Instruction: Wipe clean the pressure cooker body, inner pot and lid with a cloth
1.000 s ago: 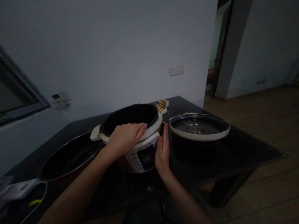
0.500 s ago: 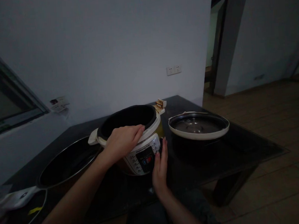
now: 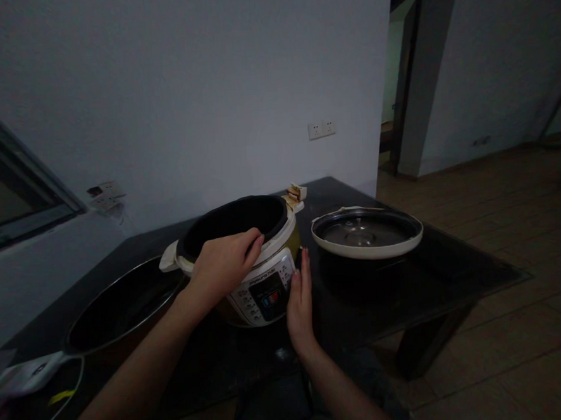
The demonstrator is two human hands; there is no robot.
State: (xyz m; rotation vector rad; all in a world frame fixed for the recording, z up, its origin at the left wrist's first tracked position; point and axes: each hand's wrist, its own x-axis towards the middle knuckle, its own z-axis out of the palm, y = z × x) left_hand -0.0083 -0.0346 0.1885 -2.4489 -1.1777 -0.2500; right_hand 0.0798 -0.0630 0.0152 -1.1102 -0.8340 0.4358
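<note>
An electric cooker (image 3: 262, 303) without its lid stands on the dark table, its button panel facing me and its dark inside showing. My left hand (image 3: 226, 257) is curled over the near part of its white rim, thumb on the right; most fingertips are hidden. My right hand (image 3: 299, 304) lies along the cooker's right side, fingers straight and pointing up. A small dark patch shows by those fingertips, and I cannot tell what it is. To the right lies the cooker lid (image 3: 366, 250), its metal inner side up.
A wide dark pan (image 3: 125, 305) sits left of the cooker. A white power strip (image 3: 34, 374) with a cord and a yellow scrap (image 3: 61, 397) are at the lower left. Behind the table (image 3: 363, 312) rises a wall with a socket (image 3: 322, 129).
My view has shifted a little, so everything appears slightly further left. Both hands stay at the cooker, the right one still against its side.
</note>
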